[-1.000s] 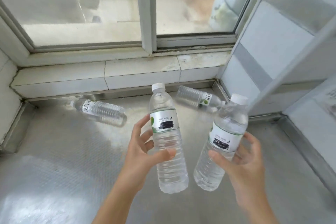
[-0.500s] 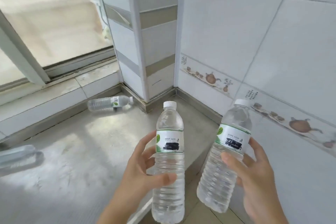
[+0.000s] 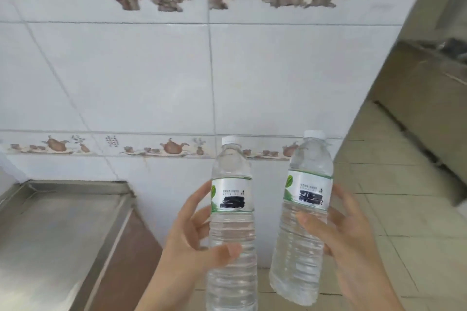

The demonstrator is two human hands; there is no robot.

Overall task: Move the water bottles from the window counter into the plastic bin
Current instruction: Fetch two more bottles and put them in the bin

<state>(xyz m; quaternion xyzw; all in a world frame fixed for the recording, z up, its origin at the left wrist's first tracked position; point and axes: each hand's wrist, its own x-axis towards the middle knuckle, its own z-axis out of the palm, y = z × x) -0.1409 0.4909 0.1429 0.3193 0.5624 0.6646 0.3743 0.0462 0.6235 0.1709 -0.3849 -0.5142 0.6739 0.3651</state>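
The left hand (image 3: 192,242) and right hand (image 3: 346,240) are each wrapping fingers round the ribbed middle of an upright, full-looking water bottle (image 3: 232,222) (image 3: 304,217), held in mid-air before the tiled wall (image 3: 151,78), likely heavy, thin-walled and slick.

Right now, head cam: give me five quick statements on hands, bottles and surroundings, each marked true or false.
1. Each hand holds one water bottle. True: the left hand grips the left bottle, the right hand grips the right bottle.
2. Both bottles have their white caps on. True.
3. The plastic bin is in view. False: none shows.
4. The right bottle is upside down. False: its cap points up, tilted slightly.
5. A steel counter lies at lower left. True.
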